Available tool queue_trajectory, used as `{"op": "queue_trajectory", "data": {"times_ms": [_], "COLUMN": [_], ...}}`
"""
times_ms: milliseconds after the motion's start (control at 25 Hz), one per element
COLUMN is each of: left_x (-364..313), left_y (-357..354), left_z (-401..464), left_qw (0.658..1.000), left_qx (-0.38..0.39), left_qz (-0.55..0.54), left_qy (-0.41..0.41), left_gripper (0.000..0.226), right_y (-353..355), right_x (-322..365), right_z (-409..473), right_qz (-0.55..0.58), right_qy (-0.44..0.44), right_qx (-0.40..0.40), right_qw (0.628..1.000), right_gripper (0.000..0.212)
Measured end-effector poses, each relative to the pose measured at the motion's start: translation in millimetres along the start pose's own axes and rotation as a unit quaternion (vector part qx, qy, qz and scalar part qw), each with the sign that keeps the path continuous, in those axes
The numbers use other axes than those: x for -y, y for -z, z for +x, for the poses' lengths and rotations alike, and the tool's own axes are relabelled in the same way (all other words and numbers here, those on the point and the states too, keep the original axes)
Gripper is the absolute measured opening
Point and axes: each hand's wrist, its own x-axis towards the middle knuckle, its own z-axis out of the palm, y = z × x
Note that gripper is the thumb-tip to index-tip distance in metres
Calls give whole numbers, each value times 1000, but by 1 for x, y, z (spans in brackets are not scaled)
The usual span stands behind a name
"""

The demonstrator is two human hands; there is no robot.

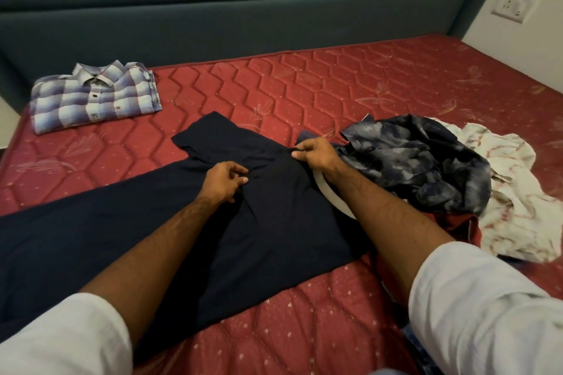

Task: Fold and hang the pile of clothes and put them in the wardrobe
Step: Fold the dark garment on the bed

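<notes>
- While a folded checked shirt [94,97] sits far left on the red mattress [350,91], a crumpled pile of clothes [426,167] crowds your right arm.
- Your left hand [224,181] and right hand [316,155] each pinch the dark garment [274,222] spread flat beneath them.
</notes>
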Motion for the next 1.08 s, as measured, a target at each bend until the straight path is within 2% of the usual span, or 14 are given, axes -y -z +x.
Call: {"op": "queue_trajectory", "data": {"times_ms": [80,160,240,320,400,480,520,600,760,800,880,960,1040,1080], "left_x": [-5,-11,-14,-10,0,12,18,27,31,30,28,26,24,23], "left_y": [8,14,16,18,22,24,23,23,24,23,21,16,11,10], "left_z": [-8,-20,-34,-51,-70,-87,-94,-102,-101,-101,-102,-102,-94,-86], "left_qw": [997,994,995,989,967,928,911,901,923,925,934,950,969,976], "left_qx": [-31,-53,-18,20,47,100,126,147,117,111,90,45,20,34], "left_qz": [37,36,-4,-5,50,153,199,230,187,184,177,162,142,131], "left_qy": [-57,-92,-98,-147,-244,-323,-338,-338,-315,-312,-297,-264,-202,-169], "left_gripper": [16,15,19,24,21,19,20,20,15,16,18,19,27,32], "right_y": [7,15,24,25,15,2,-4,-11,-9,-8,-8,-5,-1,2], "right_x": [10,16,13,-1,-18,-30,-32,-34,-29,-27,-28,-31,-35,-38], "right_z": [-29,-65,-101,-132,-155,-171,-176,-183,-188,-188,-177,-162,-151,-145], "right_qz": [98,108,62,-17,-110,-186,-211,-244,-238,-194,-181,-326,-448,-450], "right_qy": [34,89,127,159,186,201,202,203,167,148,179,187,88,45], "right_qx": [21,81,161,234,267,274,273,273,311,304,174,8,-34,-34], "right_qw": [994,987,977,959,939,922,917,908,905,921,951,927,889,891], "right_gripper": [16,23,24,23,23,27,30,33,30,27,22,24,30,30]}}
